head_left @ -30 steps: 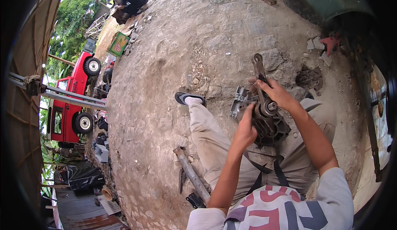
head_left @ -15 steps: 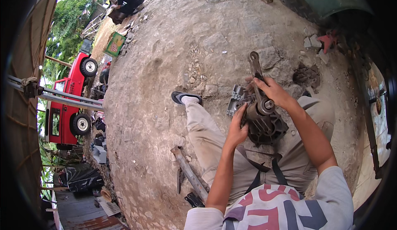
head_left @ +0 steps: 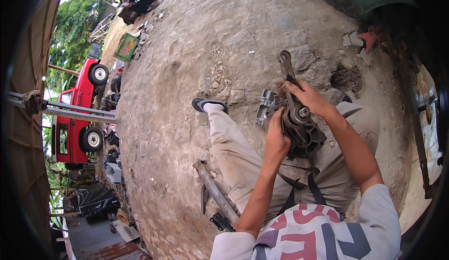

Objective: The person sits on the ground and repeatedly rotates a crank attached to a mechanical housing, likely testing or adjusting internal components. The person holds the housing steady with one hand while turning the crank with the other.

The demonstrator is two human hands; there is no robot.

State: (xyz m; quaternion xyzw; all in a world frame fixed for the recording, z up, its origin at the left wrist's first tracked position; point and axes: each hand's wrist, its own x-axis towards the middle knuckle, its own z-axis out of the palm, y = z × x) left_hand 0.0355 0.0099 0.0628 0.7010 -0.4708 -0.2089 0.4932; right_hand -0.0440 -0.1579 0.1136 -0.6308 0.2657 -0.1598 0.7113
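A dark, greasy metal gearbox housing (head_left: pixel 308 140) rests on the ground between my legs. From its top a long lever arm (head_left: pixel 286 64) with a ringed end points away from me. My right hand (head_left: pixel 306 97) is closed around the middle of this lever arm, with fingertips showing at its left side. My left hand (head_left: pixel 278 140) grips the left side of the gearbox near the lever's lower end; its fingertips are partly hidden. Just left of both hands lies a silver metal casting (head_left: pixel 264 107) with openings in it.
Near my left leg lie a long metal bar (head_left: pixel 215 192) and a black metal bracket (head_left: pixel 220 223). A red stand (head_left: pixel 371 40) and stones are at the right. A red off-road vehicle (head_left: pixel 77 112) stands far left, and another person (head_left: pixel 140 0) crouches far off. The ground is rough stone.
My left hand has shifted up and slightly right along the gearbox, toward the lever's lower end. My right hand stays on the lever arm, and the view has tilted a little.
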